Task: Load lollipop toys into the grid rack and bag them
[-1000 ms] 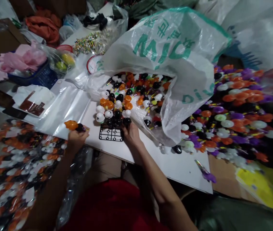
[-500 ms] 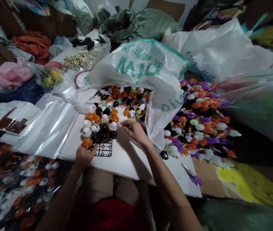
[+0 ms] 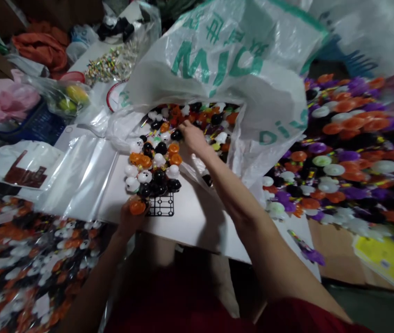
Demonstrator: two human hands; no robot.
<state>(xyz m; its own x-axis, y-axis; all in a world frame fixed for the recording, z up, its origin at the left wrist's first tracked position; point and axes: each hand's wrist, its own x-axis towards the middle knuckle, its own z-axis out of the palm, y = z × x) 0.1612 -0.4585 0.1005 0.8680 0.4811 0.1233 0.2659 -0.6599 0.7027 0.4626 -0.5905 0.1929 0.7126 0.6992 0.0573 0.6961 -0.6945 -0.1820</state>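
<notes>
While we look down past our red shirt, the biggest thing in view is the white table [image 3: 188, 224], its near edge just ahead of our lap. On it lies the big white bag [image 3: 282, 85] w/ green lettering, mouth open toward us, loose small toys (orange, white, black, a few greenish) showing inside. To the R, a large heap [image 3: 347, 169] of orange, purple, white & black toys; lower L, below table level, another heap [image 3: 40, 259], mostly orange, white & black, a bit blurry. Clear plastic sheets [image 3: 78, 175] lie at the table's L side, & beyond them we see a blue basket [image 3: 46, 122] w/ pink plastic on top.

Mid-table, between sheets & bag, a toy cluster [image 3: 153, 169] sits tight together, covering the far part of a black grid [image 3: 160, 214] (how it's fixed there, we can't tell).

Our R hand [image 3: 193, 138] is at the bag's mouth, fingertips bent down next to a black toy [image 3: 176, 134]; can't tell if they pinch it. Our L hand [image 3: 129, 222], dim, is closed around an orange-headed toy [image 3: 137, 206] at the grid's near L corner, approx. Smallest: one purple-headed toy [image 3: 313, 255], lying alone near the table's R edge.
</notes>
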